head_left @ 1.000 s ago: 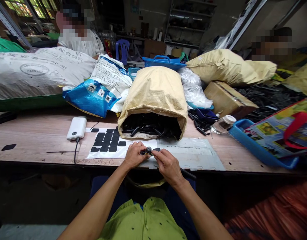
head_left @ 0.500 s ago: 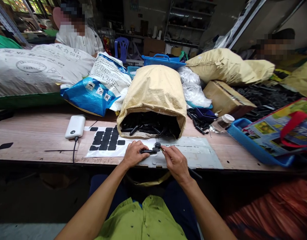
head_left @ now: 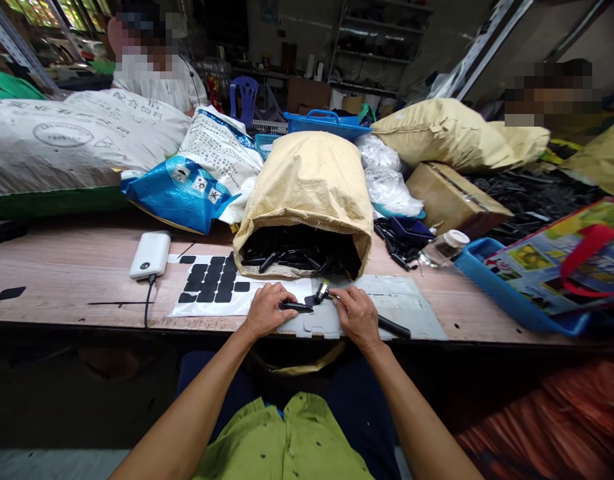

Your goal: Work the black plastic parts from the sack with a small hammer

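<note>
My left hand is closed on a slim black rod-shaped piece, whose far end points right over a grey sheet at the table's front edge. In my right hand is a small hammer, gripped by its thin shaft. Its shiny metal head is just beyond the tip of the black piece; whether they touch I cannot tell. The hammer's thick black grip sticks out to the right below my wrist. Just past both hands lies an open tan sack with many black pieces inside.
A white sheet with black stickers lies left of my hands, beside a white power bank with a cable. To the right stand a clear jar and a blue tray. Two people sit across the table.
The hammer has turned in my right hand: its head now shows side-on, and its black grip has swung out further to the right. My left hand has stayed in place.
</note>
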A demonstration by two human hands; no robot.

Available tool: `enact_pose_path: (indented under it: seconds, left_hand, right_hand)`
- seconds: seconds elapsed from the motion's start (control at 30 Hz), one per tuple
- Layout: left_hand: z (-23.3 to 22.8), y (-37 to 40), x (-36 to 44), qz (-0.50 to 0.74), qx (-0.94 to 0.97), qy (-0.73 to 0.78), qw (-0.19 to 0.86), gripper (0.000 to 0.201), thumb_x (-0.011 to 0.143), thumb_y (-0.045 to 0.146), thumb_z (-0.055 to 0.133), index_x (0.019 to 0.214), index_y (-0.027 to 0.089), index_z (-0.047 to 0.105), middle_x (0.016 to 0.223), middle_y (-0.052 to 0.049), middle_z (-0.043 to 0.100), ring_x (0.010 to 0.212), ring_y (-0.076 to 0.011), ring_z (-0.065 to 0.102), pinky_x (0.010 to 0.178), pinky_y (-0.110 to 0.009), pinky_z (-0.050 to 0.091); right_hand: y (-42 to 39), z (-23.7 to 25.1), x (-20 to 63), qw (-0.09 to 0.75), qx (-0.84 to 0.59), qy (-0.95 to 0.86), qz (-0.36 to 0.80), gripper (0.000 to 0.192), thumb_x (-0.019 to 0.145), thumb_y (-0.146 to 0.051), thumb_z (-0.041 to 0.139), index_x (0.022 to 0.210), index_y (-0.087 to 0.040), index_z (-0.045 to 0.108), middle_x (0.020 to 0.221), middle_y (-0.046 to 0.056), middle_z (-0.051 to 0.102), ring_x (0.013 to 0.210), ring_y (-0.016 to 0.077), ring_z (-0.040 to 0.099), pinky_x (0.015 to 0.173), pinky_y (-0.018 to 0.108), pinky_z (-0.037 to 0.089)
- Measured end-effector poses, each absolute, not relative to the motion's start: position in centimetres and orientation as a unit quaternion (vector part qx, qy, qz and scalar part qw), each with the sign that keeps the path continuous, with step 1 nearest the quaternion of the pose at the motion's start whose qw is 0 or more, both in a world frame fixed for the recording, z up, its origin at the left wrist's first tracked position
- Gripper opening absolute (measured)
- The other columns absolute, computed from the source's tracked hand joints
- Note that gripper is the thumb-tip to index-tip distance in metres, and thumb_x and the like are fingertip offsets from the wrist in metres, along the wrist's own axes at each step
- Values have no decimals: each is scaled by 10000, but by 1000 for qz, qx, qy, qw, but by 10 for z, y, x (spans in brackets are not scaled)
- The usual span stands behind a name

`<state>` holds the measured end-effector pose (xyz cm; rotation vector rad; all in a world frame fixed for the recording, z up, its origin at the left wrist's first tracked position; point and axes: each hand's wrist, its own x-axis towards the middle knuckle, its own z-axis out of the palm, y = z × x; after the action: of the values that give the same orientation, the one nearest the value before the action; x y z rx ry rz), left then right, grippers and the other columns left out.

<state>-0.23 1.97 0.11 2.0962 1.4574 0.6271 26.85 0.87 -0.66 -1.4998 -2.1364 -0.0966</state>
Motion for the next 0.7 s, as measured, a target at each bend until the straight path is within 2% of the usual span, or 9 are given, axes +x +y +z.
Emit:
enact_pose_path:
  seconds: [0.13,0.23,0.33,0.4,0.53,0.7]
  left_hand:
    - [5,19,-2,231,779,531,240,177,866,360,725,1021,279,756,955,-25,656,989,-238,543,896,-396,382]
    - [16,-2,2,255,800,488,237,207,953,381,619,1077,257,730,1016,-52,668,999,-242,552,898,-395,395]
    - [19,-45,10,253,826,402,305,275,1030,393,479,1144,253,686,1036,-57,689,968,-212,597,875,-354,430]
    - [8,-74,14,209,837,367,347,292,1041,413,446,1158,275,675,991,-44,708,907,-197,626,826,-336,443]
    - [-41,-99,13,120,789,496,341,305,1026,430,448,1135,276,688,1032,-54,742,973,-242,663,872,-375,459]
    - [-90,-80,1,2,699,626,345,339,950,294,505,1252,272,657,1153,-96,741,1131,-294,669,935,-397,493]
  right_hand:
    - [7,-8,267,253,-559,-788,-44,247,1011,-271,538,1168,-246,728,960,64,645,896,230,538,831,352,432]
    - [7,-7,267,249,-561,-788,-46,239,1011,-273,540,1166,-249,721,965,61,645,900,225,540,837,346,429]
    - [7,-6,267,247,-562,-788,-46,236,1009,-268,540,1167,-250,715,965,62,643,904,228,541,837,346,429]
    - [7,-6,267,247,-563,-787,-46,236,1008,-264,538,1165,-249,714,961,63,641,904,230,539,836,349,430]
    - [6,-6,267,243,-565,-787,-43,231,1010,-268,542,1165,-246,712,964,65,639,913,234,535,841,352,431]
    - [5,-5,266,241,-569,-785,-45,228,1014,-265,540,1170,-242,704,969,62,633,917,229,534,844,345,427]
